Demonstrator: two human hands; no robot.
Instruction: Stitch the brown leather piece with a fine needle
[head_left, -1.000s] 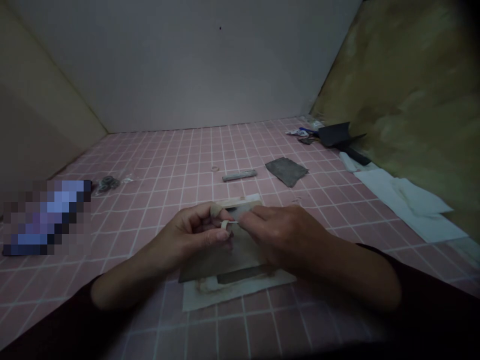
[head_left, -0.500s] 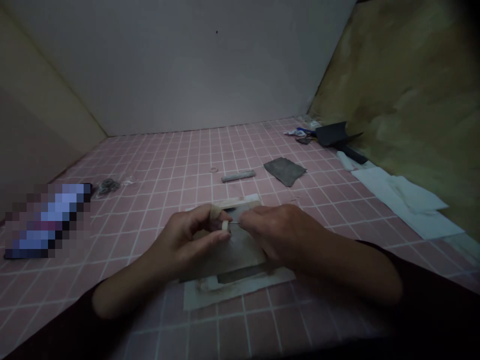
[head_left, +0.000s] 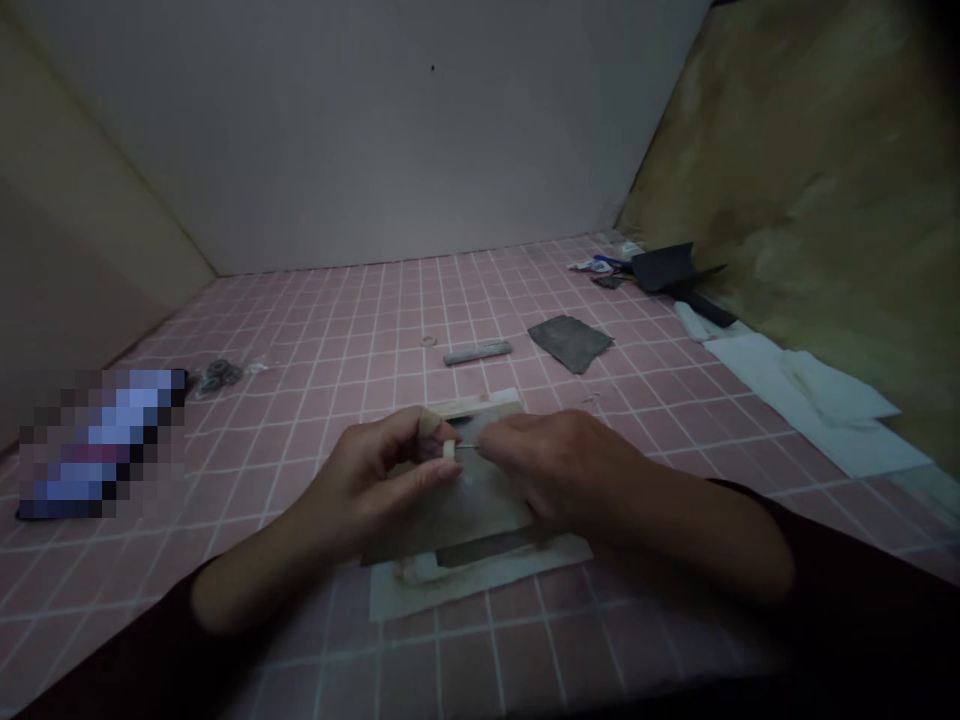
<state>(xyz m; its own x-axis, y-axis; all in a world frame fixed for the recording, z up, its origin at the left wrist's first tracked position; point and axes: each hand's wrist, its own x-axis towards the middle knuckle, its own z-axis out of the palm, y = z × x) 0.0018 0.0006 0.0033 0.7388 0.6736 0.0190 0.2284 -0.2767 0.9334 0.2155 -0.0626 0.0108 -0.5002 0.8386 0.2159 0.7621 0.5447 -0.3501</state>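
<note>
My left hand (head_left: 390, 465) pinches a small pale ring (head_left: 449, 450) between thumb and fingers. A beige wrap, perhaps a bandage, goes round one of its fingers. My right hand (head_left: 547, 455) is closed on a thin metal rod (head_left: 468, 446), whose tip points left and meets the ring; whether it goes inside cannot be made out. Both hands are over a greyish flat sheet (head_left: 465, 515), which lies on paler paper (head_left: 420, 600) on the table. The right fingertips are largely hidden behind the back of the hand.
On the pink checked tablecloth (head_left: 337, 330) lie another pale ring (head_left: 428, 341), a grey stick (head_left: 477, 353) and a dark grey square sheet (head_left: 571, 342). Left are a blurred-out phone-like device (head_left: 112, 440) and bagged grey rings (head_left: 219, 374). White papers (head_left: 810, 410) and a black scoop (head_left: 664, 268) lie right.
Almost nothing differs. The hands keep the same hold on the ring and the rod, with only a very slight shift; the view itself has moved a little.
</note>
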